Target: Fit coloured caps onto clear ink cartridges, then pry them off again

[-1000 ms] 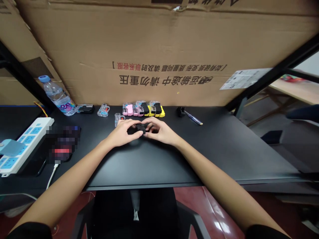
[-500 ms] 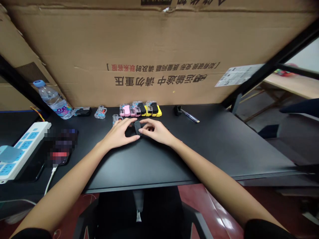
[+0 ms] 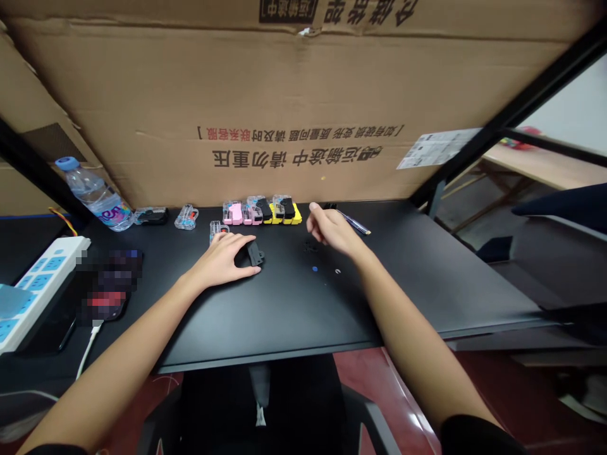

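Observation:
My left hand [image 3: 227, 260] grips a small black plastic casing [image 3: 257, 254] between thumb and fingers, low over the table. My right hand [image 3: 333, 231] is apart from it, off to the right, with its fingers curled inward. Whatever those fingers may hold is hidden from view. Beside it lies a screwdriver [image 3: 356, 224], and a dark piece [image 3: 329, 205] shows just behind the hand. Small black parts [image 3: 310, 246], a blue disc [image 3: 315, 269] and a pale C-shaped ring [image 3: 337, 271] rest on the table nearer to me.
Several pink, black and yellow plastic devices [image 3: 260, 212] line the back by a cardboard sheet [image 3: 284, 82]. Clear plastic pieces [image 3: 186, 217] sit left of them. A water bottle [image 3: 97, 194], a power strip [image 3: 40, 287] and a charging phone [image 3: 111, 284] occupy the left side.
My right hand has let go of the black casing and moved right toward the screwdriver. The left hand keeps the casing, now turned. Small parts on the table have come into view.

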The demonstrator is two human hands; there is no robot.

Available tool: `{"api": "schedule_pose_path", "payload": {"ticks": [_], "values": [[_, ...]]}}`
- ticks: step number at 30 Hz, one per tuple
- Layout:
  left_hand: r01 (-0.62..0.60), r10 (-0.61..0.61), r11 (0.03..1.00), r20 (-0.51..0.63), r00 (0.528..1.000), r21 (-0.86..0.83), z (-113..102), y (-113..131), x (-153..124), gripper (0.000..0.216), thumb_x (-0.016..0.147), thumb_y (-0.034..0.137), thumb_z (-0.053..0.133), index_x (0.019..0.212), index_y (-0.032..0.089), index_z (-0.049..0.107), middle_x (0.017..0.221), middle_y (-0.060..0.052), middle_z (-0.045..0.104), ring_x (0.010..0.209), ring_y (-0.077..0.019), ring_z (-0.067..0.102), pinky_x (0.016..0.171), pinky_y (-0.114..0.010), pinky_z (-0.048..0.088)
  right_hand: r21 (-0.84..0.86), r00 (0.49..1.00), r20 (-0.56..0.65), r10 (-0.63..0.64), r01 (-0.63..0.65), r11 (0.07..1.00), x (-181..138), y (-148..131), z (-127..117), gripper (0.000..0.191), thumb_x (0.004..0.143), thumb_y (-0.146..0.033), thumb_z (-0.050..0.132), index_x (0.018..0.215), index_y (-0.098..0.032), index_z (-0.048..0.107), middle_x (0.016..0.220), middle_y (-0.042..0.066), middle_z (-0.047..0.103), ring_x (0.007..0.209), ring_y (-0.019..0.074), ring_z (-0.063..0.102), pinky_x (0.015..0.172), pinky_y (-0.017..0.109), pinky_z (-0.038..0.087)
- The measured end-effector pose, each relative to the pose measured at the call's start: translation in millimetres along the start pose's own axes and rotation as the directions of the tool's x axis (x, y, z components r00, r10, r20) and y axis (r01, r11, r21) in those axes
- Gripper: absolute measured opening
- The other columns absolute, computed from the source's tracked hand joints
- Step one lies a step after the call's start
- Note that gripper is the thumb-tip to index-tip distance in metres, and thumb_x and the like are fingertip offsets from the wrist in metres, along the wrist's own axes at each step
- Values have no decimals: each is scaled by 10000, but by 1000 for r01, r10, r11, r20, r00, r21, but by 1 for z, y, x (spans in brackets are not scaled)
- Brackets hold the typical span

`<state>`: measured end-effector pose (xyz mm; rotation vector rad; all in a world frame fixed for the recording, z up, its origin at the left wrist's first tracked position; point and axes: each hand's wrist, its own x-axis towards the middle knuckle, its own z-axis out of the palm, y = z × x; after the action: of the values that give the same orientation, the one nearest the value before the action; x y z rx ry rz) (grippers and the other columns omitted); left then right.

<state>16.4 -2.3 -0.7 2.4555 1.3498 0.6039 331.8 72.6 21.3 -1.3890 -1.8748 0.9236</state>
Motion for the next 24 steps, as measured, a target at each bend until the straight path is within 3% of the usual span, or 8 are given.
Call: {"api": "schedule_pose_path", "payload": {"ticks": [3,8,13,16,20,24], "values": [[7,-7,1000,12,1000,-5,0,0,0,675,899,579,771,1463,240,619,1311,-115,731,1249,-341,652,1273,-607,301,-48,988,132,79,-74,996,0,-2,8,844,936,-954,346,628,-217,619,473,32,580,392,150,485,486,311,402],[-1,1,1000,-2,1000,-5,1,-1,0,683,896,571,787,1467,237,618,1323,-121,730,1254,-342,654,1270,-601,302,-215,988,143,61,-29,976,-2,-9,36,740,1020,-799,416,650,-215,682,517,20,575,525,181,568,606,316,433],[-16,15,1000,-19,1000,-4,4,-2,0,689,901,575,786,1472,231,615,1288,-116,739,1221,-329,668,1259,-584,309,5,980,183,-74,74,997,-1,-7,51,708,1046,-762,391,711,-201,667,546,-5,554,534,156,528,610,292,429],[-9,9,1000,-17,1000,-7,3,-2,0,683,898,566,785,1474,240,617,1293,-117,736,1233,-327,665,1266,-580,301,81,983,127,-134,125,989,2,1,50,692,1043,-757,412,743,-192,674,535,-18,515,518,145,475,579,287,394],[-11,11,1000,-7,1000,-7,3,-4,-1,694,891,566,783,1481,238,623,1298,-120,731,1240,-332,662,1281,-583,278,-27,978,43,-206,207,978,5,10,39,551,1051,-628,505,798,-184,710,607,-8,563,580,148,487,618,295,382],[-22,22,1000,-4,1000,6,2,-2,-2,754,863,605,796,1500,246,612,1308,-118,729,1239,-335,658,1284,-596,270,-132,967,125,-221,237,962,1,10,25,367,966,-527,662,878,-184,757,720,20,672,660,169,567,660,306,409]]}}
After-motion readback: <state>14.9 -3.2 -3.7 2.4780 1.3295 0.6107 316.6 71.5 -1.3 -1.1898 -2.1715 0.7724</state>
